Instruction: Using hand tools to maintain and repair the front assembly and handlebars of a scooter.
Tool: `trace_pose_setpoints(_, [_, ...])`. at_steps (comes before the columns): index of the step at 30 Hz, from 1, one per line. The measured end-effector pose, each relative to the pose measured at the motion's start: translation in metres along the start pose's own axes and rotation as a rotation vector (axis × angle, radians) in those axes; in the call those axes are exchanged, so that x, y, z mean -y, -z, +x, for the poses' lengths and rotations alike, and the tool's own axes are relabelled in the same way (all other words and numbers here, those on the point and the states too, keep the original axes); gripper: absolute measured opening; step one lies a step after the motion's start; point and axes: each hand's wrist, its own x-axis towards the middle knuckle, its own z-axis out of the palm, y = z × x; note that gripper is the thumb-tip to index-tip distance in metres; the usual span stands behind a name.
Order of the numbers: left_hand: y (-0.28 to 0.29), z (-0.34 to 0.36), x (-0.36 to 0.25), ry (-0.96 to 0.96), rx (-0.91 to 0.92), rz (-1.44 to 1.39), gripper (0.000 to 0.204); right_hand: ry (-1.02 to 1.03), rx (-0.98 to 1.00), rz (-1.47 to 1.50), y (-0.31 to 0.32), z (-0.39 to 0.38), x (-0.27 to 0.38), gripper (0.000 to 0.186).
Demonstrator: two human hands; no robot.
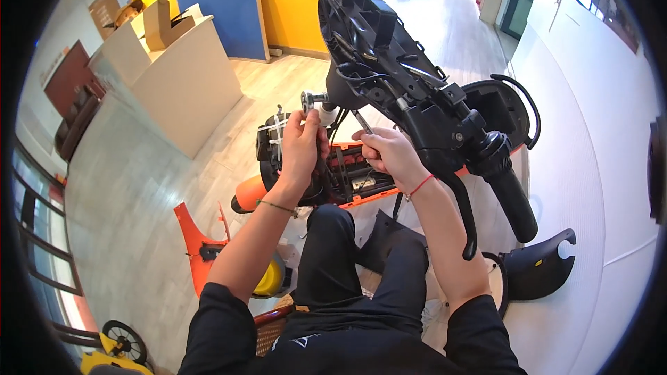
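In front of me stands a partly stripped electric scooter, its bare black handlebar frame (382,35) slanting across the upper middle. My left hand (301,147) is closed with its fingertips at a silver ratchet wrench (308,102). The round head of the ratchet points sideways toward the steering column, beside a white collar (324,114). Lower right of the column, my right hand (394,156) grips a slim silver metal tool (363,123); its far end reaches under the frame and its tip is hidden. Black cables (338,125) hang between my hands.
An orange-edged open body (358,201) with red and black parts lies behind my hands. A brake lever (462,215) and black grip (513,201) jut out near my right forearm. Orange (191,243) and black (538,264) cover panels lie on the floor. A white counter (174,90) stands left.
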Motion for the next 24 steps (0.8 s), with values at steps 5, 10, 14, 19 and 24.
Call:
trace_pose_setpoints(5, [-0.002,0.004,0.013,-0.034,0.022,-0.074,0.02,0.0,-0.015,0.031,-0.009,-0.002,0.003,0.023])
trace_pose_setpoints(10, [0.02,0.026,0.041,-0.18,0.046,0.031,0.022,-0.088,0.019,-0.107,-0.007,0.003,0.011,0.021])
trace_pose_setpoints(14, [0.033,0.04,0.044,-0.37,-0.002,0.561,0.024,-0.088,0.027,-0.399,0.0,0.009,0.014,0.019])
trace_pose_setpoints(19, [0.046,0.046,0.03,-0.445,0.089,0.759,0.024,0.019,-0.053,-0.416,-0.003,0.011,0.001,0.018])
trace_pose_setpoints(24, [0.057,0.056,0.012,-0.506,0.21,0.887,0.028,0.04,-0.043,-0.295,0.001,0.01,0.0,0.019])
